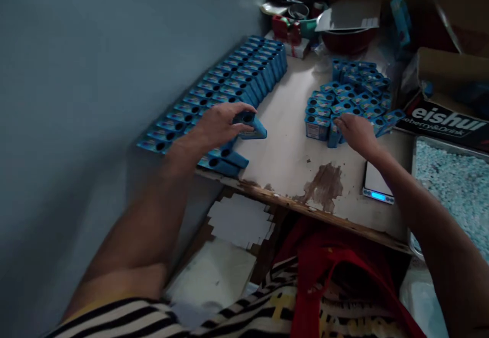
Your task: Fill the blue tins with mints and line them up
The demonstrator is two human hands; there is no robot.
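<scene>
Between the thumb and fingers of my left hand (pixel 219 124) is a small blue box (pixel 255 127), tilted beside the long rows of like boxes (pixel 229 76) along the wall. Each box has a dark round spot on its top. My right hand (pixel 355 129) reaches to the looser cluster of blue boxes (pixel 342 96), its fingers closed on the upper end of a blue box (pixel 334 135) at the cluster's near edge. The fingertips partly cover that box.
A lit digital scale (pixel 378 185) lies under my right forearm. A metal tray (pixel 414 175) of pale blue pieces and a black printed carton (pixel 446 114) stand at right. At the back are a red tape dispenser (pixel 284 28) and a covered bowl (pixel 347 40). The wooden table edge (pixel 305 208) is chipped.
</scene>
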